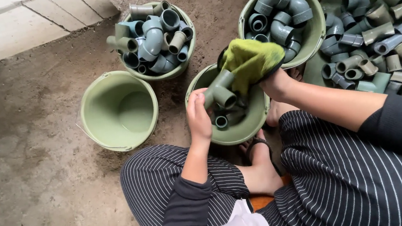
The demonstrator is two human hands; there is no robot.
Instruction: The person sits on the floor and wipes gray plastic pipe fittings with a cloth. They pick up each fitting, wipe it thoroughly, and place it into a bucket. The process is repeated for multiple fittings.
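Wiping a green tee fitting over a bucket

The left hand (198, 114) has its fingers clamped on the tee pipe fitting (220, 91) above the middle bucket (257, 121); the right hand (273, 83) presses a yellow-green cloth (251, 61) on it, fingers hidden. Steadying the tee while wiping should help. Rough dirt floor (35, 162), more buckets around.
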